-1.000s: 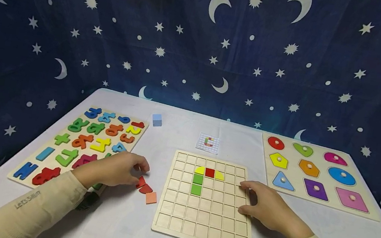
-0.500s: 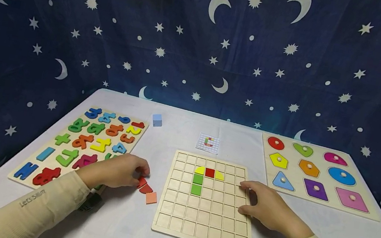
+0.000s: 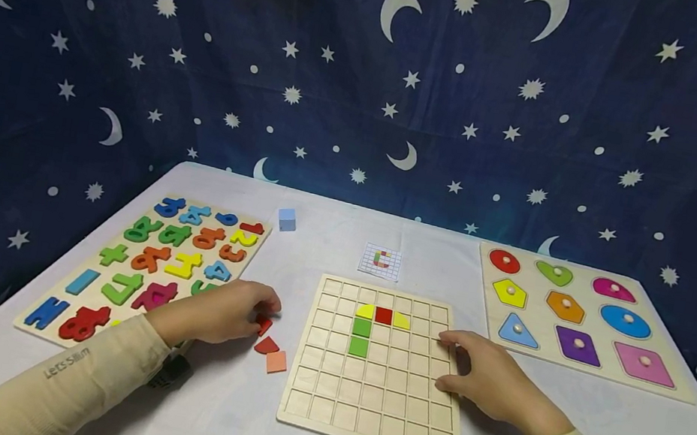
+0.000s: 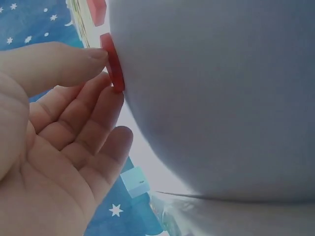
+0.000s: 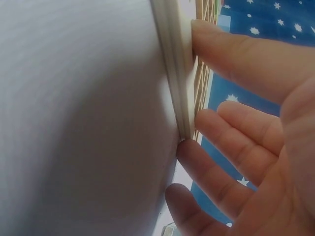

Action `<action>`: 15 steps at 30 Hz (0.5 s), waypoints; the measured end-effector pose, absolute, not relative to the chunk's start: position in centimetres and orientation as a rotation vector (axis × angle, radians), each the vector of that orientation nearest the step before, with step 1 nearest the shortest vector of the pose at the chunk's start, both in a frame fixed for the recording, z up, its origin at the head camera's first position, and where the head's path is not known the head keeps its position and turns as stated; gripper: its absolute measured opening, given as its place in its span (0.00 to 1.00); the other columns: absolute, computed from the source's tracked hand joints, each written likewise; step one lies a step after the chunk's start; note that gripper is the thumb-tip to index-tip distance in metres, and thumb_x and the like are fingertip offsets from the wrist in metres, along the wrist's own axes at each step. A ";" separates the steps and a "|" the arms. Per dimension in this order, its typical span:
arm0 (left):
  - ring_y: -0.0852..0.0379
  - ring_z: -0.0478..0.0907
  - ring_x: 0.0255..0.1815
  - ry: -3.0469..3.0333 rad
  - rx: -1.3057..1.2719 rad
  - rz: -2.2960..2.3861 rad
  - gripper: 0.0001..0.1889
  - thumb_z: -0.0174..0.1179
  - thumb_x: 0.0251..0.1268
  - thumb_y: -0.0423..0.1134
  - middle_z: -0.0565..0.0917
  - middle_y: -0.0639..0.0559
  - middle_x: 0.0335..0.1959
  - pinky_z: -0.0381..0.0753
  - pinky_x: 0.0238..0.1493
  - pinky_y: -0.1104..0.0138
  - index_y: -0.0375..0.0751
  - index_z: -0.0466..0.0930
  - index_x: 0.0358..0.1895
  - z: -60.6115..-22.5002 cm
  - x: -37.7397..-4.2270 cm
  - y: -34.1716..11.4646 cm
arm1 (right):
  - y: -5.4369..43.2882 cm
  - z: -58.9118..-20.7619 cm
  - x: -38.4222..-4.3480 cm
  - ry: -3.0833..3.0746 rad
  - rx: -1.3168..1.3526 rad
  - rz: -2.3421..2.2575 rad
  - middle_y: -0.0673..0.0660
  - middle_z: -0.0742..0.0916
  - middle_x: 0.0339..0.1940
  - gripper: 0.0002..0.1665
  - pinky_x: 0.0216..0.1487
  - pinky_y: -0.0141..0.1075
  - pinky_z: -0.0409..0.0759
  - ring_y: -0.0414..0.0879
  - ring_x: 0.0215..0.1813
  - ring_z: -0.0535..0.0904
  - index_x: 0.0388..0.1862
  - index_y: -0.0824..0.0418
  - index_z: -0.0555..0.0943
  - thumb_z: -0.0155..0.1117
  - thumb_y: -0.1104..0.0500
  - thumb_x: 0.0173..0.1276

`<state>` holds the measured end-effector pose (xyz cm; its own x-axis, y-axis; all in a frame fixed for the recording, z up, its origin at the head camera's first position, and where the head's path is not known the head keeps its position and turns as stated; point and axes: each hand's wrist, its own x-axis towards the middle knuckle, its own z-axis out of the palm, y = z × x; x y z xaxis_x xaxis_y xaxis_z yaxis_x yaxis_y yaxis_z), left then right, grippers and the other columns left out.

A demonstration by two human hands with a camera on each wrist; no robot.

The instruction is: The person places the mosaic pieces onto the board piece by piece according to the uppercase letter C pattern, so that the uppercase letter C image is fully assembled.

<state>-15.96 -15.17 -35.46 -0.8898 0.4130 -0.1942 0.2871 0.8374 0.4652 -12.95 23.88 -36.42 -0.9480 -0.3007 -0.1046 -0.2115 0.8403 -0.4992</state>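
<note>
My left hand (image 3: 231,311) is left of the wooden grid board (image 3: 371,419). It pinches a small flat red piece (image 4: 114,64) between thumb and fingertips, low over the white tablecloth; the fingers partly hide it in the head view. Just nearer lie a red quarter-round piece (image 3: 266,345) and an orange square (image 3: 276,362). My right hand (image 3: 494,377) rests its thumb and fingertips against the board's right edge, fingers loosely bent. Set in the grid are two yellow quarter-rounds (image 3: 401,321), a red square (image 3: 384,316) and two green squares (image 3: 358,346).
A small card (image 3: 381,261) with a coloured grid pattern lies behind the board. A blue cube (image 3: 287,220) stands at the back. At the left is a number puzzle board (image 3: 101,266); at the right, a knobbed shape puzzle board (image 3: 547,302).
My left hand has shifted slightly right, and the red piece at its fingertips has come away from the red quarter-round. My right hand and the board have stayed put.
</note>
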 end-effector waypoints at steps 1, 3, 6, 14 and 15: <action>0.56 0.75 0.39 2.733 0.537 0.624 0.15 0.71 0.56 0.26 0.80 0.58 0.36 0.80 0.50 0.61 0.42 0.82 0.46 -35.5 -16.0 -15.2 | 23.9 -36.4 -13.0 2.840 -0.400 -0.741 0.64 0.79 0.64 0.39 0.65 0.60 0.67 0.62 0.66 0.73 0.66 0.65 0.76 0.79 0.55 0.57; 0.56 0.75 0.38 2.736 0.542 0.626 0.15 0.71 0.57 0.27 0.80 0.58 0.35 0.80 0.49 0.61 0.42 0.82 0.46 -35.5 -16.0 -15.2 | 23.9 -36.4 -13.0 2.839 -0.403 -0.744 0.64 0.79 0.64 0.39 0.65 0.59 0.67 0.62 0.65 0.73 0.66 0.65 0.76 0.79 0.55 0.57; 0.57 0.75 0.37 2.742 0.553 0.628 0.14 0.72 0.57 0.28 0.80 0.57 0.35 0.80 0.47 0.62 0.41 0.82 0.46 -35.5 -16.0 -15.3 | 23.9 -36.5 -13.0 2.838 -0.405 -0.746 0.63 0.79 0.64 0.39 0.65 0.59 0.67 0.62 0.65 0.73 0.66 0.65 0.76 0.79 0.55 0.57; 0.56 0.76 0.38 2.758 0.613 0.624 0.14 0.69 0.57 0.24 0.81 0.55 0.36 0.82 0.48 0.60 0.39 0.83 0.47 -35.5 -16.0 -15.7 | 24.0 -36.5 -13.0 2.836 -0.412 -0.749 0.63 0.79 0.64 0.39 0.65 0.59 0.67 0.62 0.66 0.72 0.66 0.64 0.76 0.79 0.54 0.57; 0.56 0.76 0.38 2.757 0.616 0.622 0.15 0.69 0.57 0.24 0.81 0.55 0.36 0.82 0.48 0.60 0.39 0.83 0.47 -35.5 -16.0 -15.7 | 24.0 -36.5 -13.0 2.835 -0.411 -0.748 0.64 0.79 0.64 0.39 0.65 0.60 0.67 0.62 0.66 0.72 0.66 0.64 0.76 0.79 0.54 0.57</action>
<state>-16.02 -15.68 -35.49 -0.8799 0.4526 -0.1446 0.3466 0.8196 0.4562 -12.99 24.02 -36.51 -0.9455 -0.3090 -0.1024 -0.2182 0.8351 -0.5050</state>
